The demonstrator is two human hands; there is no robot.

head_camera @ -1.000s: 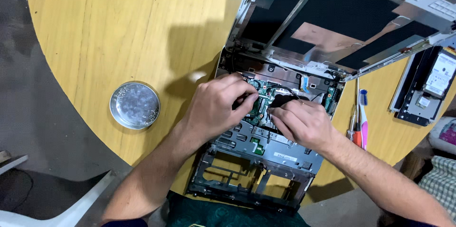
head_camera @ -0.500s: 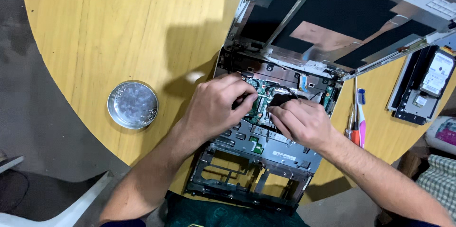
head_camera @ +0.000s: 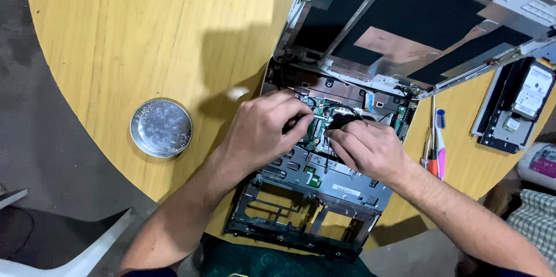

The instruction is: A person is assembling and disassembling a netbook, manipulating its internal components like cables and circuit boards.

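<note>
— Lying open at the centre of the frame, what is seen on the round wooden bench?

— A stripped laptop is seen, its lid tilted back toward the upper right. Both hands are placed over the green circuit board in its middle.

— How are the hands set?

— The left hand is curled, its fingertips pinched together on the board; what is pinched cannot be made out. The right hand is bent likewise, its fingers closed at a small black part just above the board. The two hands are nearly touching.

— What else is laid about?

— A round metal dish is set at the left, well apart from the laptop. A screwdriver and a toothbrush are laid side by side at the right, and a hard drive in a black tray is seen at the right edge.
</note>
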